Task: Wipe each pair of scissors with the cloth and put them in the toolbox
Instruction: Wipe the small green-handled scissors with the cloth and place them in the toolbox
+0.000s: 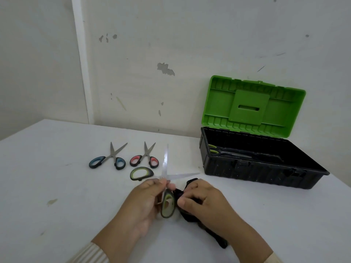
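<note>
Two bare hands work close together over a white surface, both curled in a grip. The left hand pinches a pair of green-handled scissors near the pivot, thumb and fingertips closed around it, with one green handle loop hanging down beside its palm. The right hand, fingers bent and thumb pressed in, clutches a dark cloth bunched just beside that handle; a tail of cloth trails back under the wrist.

The held scissors are spread wide. One blade points away from the hands, nearly straight ahead; the other points off to the right, past the right hand's knuckles. The second handle loop sits just beyond the left hand's fingertips; whether it touches the surface cannot be told.

Farther out beyond the left hand lie two more pairs, flat on the surface, blades slightly parted and pointing away: blue-handled scissors farthest left, red-handled scissors beside them.

Beyond the right hand, well apart, stands a black toolbox with its green lid raised. Inside lies another green-handled pair, handles toward the left, lengthwise along the box.
</note>
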